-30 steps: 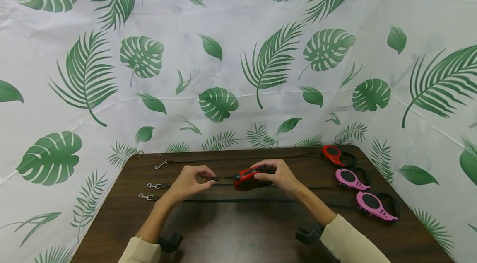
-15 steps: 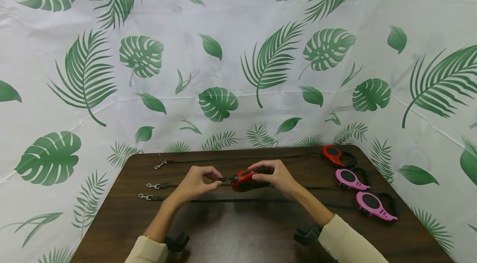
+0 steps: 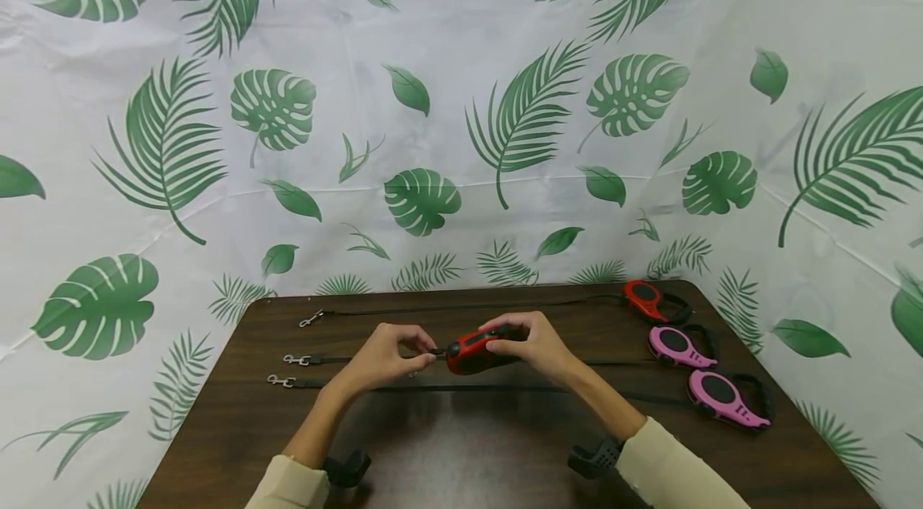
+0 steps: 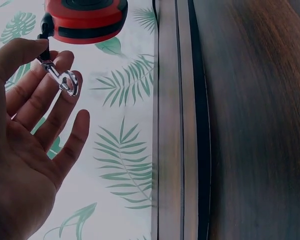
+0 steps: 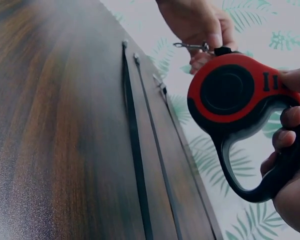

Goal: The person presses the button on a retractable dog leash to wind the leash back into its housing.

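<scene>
My right hand (image 3: 537, 345) grips the black loop handle of a red and black retractable dog leash (image 5: 227, 90), fingers wrapped through the handle and thumb on top. The leash is held up over the table. At its nozzle, my left hand (image 3: 385, 357) pinches the short black strap end (image 4: 45, 47) between thumb and forefinger. A silver snap hook (image 4: 62, 80) hangs from that strap across the left fingers, whose other fingers are spread loosely. Almost no cord shows between the strap end and the casing.
Another red leash (image 3: 642, 299) and two pink leashes (image 3: 672, 341) lie along the right of the brown table (image 3: 461, 445). Their black cords run left across it, ending in silver snap hooks (image 3: 297, 360). A leaf-print cloth (image 3: 461, 132) hangs behind.
My left hand has moved right with the strap end, up to the casing, and the cord between them has shortened. The held leash has shifted slightly left.
</scene>
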Demonstrator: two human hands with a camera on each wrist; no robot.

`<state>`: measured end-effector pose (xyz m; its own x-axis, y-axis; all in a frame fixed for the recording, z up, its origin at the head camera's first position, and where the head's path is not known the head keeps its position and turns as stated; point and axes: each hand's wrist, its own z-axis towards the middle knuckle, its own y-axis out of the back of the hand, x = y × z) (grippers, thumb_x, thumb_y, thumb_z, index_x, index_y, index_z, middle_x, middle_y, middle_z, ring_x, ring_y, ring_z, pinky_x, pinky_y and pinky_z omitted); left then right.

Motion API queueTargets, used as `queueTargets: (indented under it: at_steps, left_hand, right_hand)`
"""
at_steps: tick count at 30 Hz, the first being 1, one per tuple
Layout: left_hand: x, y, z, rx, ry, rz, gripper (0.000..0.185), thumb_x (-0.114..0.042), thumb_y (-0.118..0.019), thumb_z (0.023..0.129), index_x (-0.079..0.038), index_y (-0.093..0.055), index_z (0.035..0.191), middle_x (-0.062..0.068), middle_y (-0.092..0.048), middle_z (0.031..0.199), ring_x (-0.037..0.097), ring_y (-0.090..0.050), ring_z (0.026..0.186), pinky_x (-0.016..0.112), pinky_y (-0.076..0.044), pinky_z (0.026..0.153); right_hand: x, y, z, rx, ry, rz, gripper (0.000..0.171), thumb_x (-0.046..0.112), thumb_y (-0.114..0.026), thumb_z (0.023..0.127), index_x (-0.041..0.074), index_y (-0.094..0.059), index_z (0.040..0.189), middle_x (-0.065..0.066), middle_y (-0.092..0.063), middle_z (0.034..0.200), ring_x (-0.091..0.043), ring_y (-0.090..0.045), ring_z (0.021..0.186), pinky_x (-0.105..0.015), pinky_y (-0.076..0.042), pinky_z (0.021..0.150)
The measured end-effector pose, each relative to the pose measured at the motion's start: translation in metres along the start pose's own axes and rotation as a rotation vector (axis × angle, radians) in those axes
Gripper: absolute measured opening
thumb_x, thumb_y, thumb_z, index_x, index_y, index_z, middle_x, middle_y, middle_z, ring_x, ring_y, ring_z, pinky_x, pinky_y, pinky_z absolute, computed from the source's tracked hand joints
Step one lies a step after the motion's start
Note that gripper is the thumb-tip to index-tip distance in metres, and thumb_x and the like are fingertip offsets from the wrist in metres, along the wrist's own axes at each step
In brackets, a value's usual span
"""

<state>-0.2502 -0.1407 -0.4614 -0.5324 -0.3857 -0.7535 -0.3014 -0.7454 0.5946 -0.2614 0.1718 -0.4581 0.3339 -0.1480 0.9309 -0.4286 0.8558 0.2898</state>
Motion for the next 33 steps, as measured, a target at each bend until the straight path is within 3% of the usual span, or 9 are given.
queueTargets:
  at_steps: [13, 20, 24, 33]
  left_hand:
    - [0.003, -0.011, 0.004, -0.002, -0.055, -0.015, 0.008, -0.013, -0.077, 0.098, -0.008, -0.078, 0.104, 0.002, -0.079, 0.092, 0.009, -0.073, 0.085, 0.032, -0.059, 0.082]
    - [0.003, -0.013, 0.006, 0.017, -0.042, -0.026, 0.009, -0.019, -0.075, 0.101, -0.010, -0.079, 0.102, 0.001, -0.079, 0.090, 0.010, -0.074, 0.086, 0.033, -0.061, 0.084]
    - [0.003, -0.014, 0.006, 0.007, -0.063, -0.013, 0.010, -0.019, -0.079, 0.098, -0.010, -0.078, 0.102, 0.001, -0.079, 0.092, 0.010, -0.074, 0.085, 0.033, -0.062, 0.083]
    - [-0.001, -0.018, 0.004, -0.007, -0.038, 0.001, 0.019, -0.021, -0.085, 0.093, -0.012, -0.074, 0.106, -0.001, -0.078, 0.097, 0.011, -0.073, 0.090, 0.041, -0.062, 0.088]
  right_hand:
    - [-0.004, 0.001, -0.003, 0.008, 0.007, -0.030, 0.030, 0.021, -0.080, 0.096, 0.009, -0.078, 0.123, -0.012, -0.076, 0.120, -0.026, -0.072, 0.094, -0.041, -0.063, 0.077]
    - [-0.006, 0.000, -0.003, -0.004, 0.012, -0.034, 0.029, 0.020, -0.081, 0.095, 0.009, -0.078, 0.122, -0.011, -0.077, 0.118, -0.026, -0.072, 0.092, -0.038, -0.063, 0.076]
    - [-0.006, -0.001, -0.003, -0.003, 0.015, -0.025, 0.031, 0.020, -0.081, 0.095, 0.006, -0.077, 0.123, -0.012, -0.077, 0.118, -0.025, -0.072, 0.093, -0.035, -0.062, 0.076]
    - [-0.012, -0.004, -0.004, 0.000, 0.006, 0.007, 0.031, 0.018, -0.079, 0.097, 0.004, -0.076, 0.124, -0.014, -0.076, 0.119, -0.024, -0.073, 0.096, -0.037, -0.063, 0.080]
